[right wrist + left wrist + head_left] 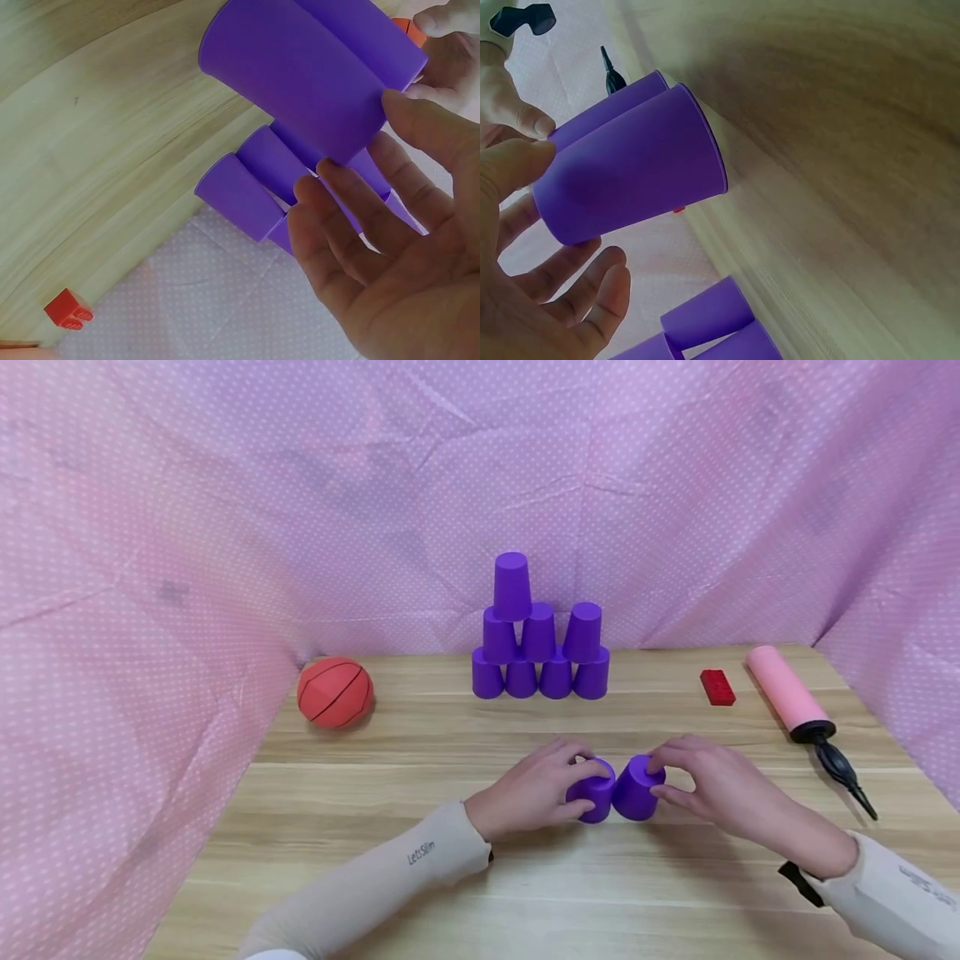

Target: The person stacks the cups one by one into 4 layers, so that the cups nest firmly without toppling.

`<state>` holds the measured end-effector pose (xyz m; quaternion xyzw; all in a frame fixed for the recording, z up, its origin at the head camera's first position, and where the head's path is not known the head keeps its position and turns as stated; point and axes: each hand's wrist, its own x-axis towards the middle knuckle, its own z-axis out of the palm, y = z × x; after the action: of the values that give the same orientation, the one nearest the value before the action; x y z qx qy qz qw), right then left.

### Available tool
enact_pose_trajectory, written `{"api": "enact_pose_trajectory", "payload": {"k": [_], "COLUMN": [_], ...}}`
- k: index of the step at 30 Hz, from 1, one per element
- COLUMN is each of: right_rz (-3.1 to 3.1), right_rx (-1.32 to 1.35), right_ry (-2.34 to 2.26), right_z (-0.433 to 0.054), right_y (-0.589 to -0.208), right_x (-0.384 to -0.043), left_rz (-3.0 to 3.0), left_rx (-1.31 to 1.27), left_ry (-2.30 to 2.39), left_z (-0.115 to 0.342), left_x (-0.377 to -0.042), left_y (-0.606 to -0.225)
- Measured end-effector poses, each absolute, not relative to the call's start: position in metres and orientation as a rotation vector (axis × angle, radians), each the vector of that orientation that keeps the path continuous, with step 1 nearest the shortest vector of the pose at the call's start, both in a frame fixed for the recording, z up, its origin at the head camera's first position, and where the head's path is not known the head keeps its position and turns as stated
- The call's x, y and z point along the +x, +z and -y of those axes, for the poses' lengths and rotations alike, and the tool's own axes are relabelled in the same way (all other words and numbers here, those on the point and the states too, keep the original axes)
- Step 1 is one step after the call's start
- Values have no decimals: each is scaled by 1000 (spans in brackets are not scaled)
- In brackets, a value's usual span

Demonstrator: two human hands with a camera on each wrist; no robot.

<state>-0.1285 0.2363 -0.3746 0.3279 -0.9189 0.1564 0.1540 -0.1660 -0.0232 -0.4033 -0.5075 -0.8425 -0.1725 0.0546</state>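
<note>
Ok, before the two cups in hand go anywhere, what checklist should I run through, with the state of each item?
1. Left hand grips the left purple cup, upside down on the wooden table: ok.
2. Right hand grips the right purple cup, fingertips on its base: ok.
3. The two cups stand side by side; touching or just apart: cannot tell.
4. The cup pyramid stands upright, with open spots on its upper rows: ok.
5. Table between hands and pyramid is free of things: ok.
6. Basketball, red brick and pink pump lie off to the sides: ok.
</note>
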Motion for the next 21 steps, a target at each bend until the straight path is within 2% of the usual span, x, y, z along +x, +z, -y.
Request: {"api": "enact_pose_trajectory", "payload": {"k": [21], "right_rz": [2652], "right_rx": [913], "right_ry": [459], "right_z": [-232], "right_y": [-375], "right_x": [-129], "left_rz": [2631], "left_rx": [-1468], "left_ry": [-501], "left_z": [20], "left_x": [-161], "left_y": [-397]}}
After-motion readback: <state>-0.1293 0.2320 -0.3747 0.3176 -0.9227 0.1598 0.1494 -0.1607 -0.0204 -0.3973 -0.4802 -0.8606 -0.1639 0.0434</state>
